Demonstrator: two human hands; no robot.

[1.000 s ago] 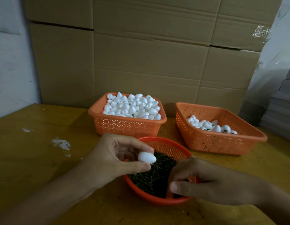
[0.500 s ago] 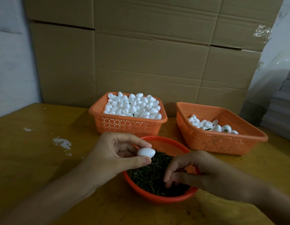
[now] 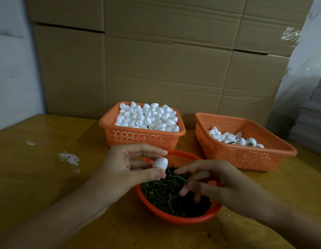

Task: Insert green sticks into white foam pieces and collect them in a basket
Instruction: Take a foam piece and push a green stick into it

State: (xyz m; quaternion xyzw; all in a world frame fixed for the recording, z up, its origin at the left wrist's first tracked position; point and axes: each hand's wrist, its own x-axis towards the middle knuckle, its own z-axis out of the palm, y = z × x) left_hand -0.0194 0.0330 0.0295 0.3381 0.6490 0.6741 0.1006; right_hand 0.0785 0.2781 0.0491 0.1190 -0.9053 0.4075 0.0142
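Left hand (image 3: 123, 169) pinches foam piece (image 3: 160, 163) above bowl (image 3: 174, 221) rim; right hand (image 3: 224, 184) grip unclear.

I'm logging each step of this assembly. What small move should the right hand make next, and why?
Probably lift one of the green sticks clear of the round basket and bring it to the foam piece. The left hand pinches that piece, with no stick in it, just above the pile. The right hand hovers with curled fingers over the sticks; whether it grips one is unclear.
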